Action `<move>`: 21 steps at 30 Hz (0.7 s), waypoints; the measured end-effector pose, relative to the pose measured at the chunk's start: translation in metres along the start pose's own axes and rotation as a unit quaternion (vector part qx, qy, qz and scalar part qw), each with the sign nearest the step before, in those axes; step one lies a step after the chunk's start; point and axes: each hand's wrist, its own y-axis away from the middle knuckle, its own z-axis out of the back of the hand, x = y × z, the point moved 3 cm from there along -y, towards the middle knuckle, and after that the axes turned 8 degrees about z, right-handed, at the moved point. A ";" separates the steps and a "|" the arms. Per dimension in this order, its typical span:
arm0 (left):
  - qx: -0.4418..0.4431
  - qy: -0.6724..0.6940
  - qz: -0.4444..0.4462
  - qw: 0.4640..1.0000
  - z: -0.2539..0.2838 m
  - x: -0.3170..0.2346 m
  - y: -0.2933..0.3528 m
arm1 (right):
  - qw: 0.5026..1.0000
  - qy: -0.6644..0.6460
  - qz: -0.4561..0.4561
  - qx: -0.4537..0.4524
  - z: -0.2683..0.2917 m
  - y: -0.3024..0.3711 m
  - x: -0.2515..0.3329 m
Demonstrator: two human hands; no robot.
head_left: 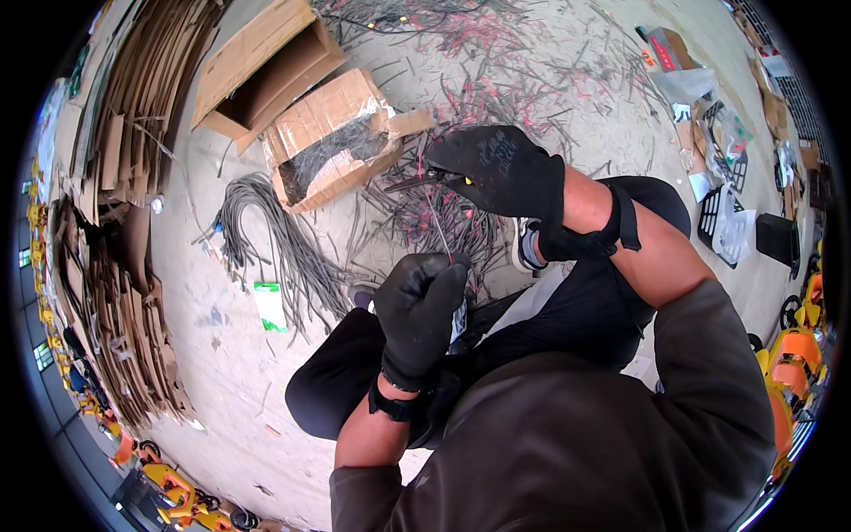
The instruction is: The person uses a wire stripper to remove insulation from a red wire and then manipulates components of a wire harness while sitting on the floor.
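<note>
Two gloved hands filled the middle of the head view, and we saw both in black work gloves. Our left hand (pixel 421 310) was curled into a tight fist in front of the chest, its fingers together and clamped on the lower end of a thin wire (pixel 434 222). That wire ran straight up from the fist toward the right hand, so it lay stretched between the two hands. Our right hand (pixel 505 168) was raised above and a little to the right of the left one, its fingers wrapped shut around the handles of a small cutter (pixel 424 177). The cutter's dark tip pointed left and met the wire at its upper end; we could not tell whether the blades were pressed fully together.

Beyond the right hand, on the concrete floor (pixel 222 355), lay a wide scatter of red and grey wire scraps (pixel 496 80). An open cardboard box (pixel 332 137) holding grey cable sat just left of the cutter's tip, and a second, empty box (pixel 266 66) stood behind it. A bundle of grey cables (pixel 275 239) trailed across the floor to the left of our fist, with a small green and white packet (pixel 269 306) near it. Flattened cardboard sheets (pixel 124 222) were stacked along the far left.
</note>
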 end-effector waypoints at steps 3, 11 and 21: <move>0.000 -0.013 -0.020 1.000 0.001 0.003 -0.001 | 0.999 0.008 0.013 -0.039 -0.004 0.003 -0.006; 0.035 -0.065 0.016 0.997 0.000 0.003 0.007 | 0.998 0.015 0.002 -0.057 -0.004 0.002 -0.021; 0.075 -0.069 -0.051 0.993 -0.001 0.006 0.007 | 0.998 -0.015 -0.056 -0.025 0.012 0.000 -0.025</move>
